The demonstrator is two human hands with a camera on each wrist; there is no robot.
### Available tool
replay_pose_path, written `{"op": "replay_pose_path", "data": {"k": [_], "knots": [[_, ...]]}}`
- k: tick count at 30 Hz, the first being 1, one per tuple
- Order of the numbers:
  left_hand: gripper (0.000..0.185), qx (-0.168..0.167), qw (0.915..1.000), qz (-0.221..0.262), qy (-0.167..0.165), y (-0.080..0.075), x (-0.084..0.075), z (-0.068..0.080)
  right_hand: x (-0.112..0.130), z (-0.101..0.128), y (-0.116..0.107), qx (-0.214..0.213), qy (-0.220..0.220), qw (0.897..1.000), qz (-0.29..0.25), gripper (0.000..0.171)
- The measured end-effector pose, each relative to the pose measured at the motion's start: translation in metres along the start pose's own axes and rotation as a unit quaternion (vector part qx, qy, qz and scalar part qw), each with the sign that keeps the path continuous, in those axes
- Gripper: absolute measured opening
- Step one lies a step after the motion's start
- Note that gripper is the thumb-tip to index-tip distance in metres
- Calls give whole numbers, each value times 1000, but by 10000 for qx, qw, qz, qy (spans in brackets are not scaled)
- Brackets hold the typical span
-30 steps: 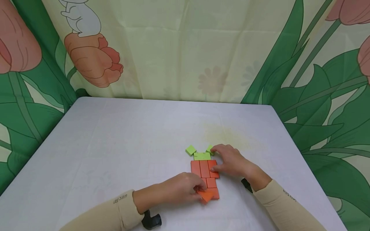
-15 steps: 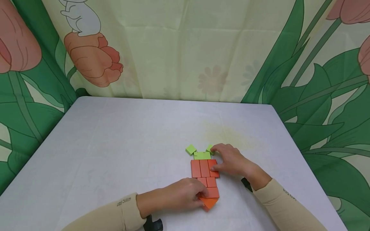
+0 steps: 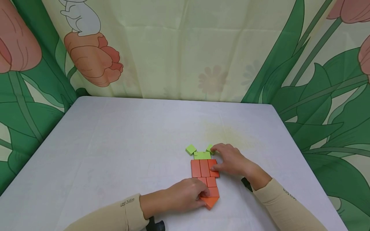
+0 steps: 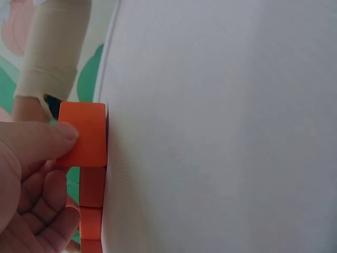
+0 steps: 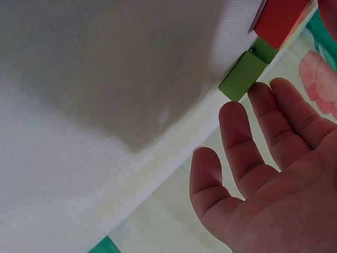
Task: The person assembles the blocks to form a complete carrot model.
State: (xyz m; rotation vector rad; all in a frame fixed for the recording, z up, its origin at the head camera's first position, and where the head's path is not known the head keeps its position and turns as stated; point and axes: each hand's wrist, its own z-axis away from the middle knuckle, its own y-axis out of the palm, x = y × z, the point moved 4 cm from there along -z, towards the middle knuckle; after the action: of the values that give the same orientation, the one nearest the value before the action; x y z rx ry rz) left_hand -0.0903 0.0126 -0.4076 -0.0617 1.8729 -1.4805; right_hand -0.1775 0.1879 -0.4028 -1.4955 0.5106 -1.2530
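Observation:
In the head view, my left hand pinches an orange triangular block at the near end of a flat row of blocks. The left wrist view has my thumb pressed on that block's face, seen as an orange square. It touches the lower red-orange block. My right hand rests with spread fingers along the row's right side. Its thumb touches the upper red-orange blocks, and a forefinger meets a small green block. In the right wrist view, fingertips lie near the green block.
A green rectangular block and another tilted green block lie at the row's far end. All stand on a white-covered table. Behind it hangs a printed curtain with tulips.
My left hand has moved slightly right and nearer, bringing the tilted orange triangular block flat against the row's near end, point toward me. My right hand has stayed in place.

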Motion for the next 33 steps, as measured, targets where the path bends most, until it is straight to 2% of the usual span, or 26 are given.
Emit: {"op": "replay_pose_path", "data": {"k": [12,28,31,33], "knots": [[13,39,9998,67,-180,1,-4,-2,1,1,-1,6,-50,10000,-50,59],[14,-25,10000,-31,-80,1,-4,-1,0,1,0,-50,-115,9998,-141,59],[15,-54,10000,-48,-27,1,-4,0,-1,1,-1,-53,-180,9995,-248,59],[20,-16,9999,19,-109,-2,-5,1,-2,2,-4,-85,-193,9989,-410,58]]}}
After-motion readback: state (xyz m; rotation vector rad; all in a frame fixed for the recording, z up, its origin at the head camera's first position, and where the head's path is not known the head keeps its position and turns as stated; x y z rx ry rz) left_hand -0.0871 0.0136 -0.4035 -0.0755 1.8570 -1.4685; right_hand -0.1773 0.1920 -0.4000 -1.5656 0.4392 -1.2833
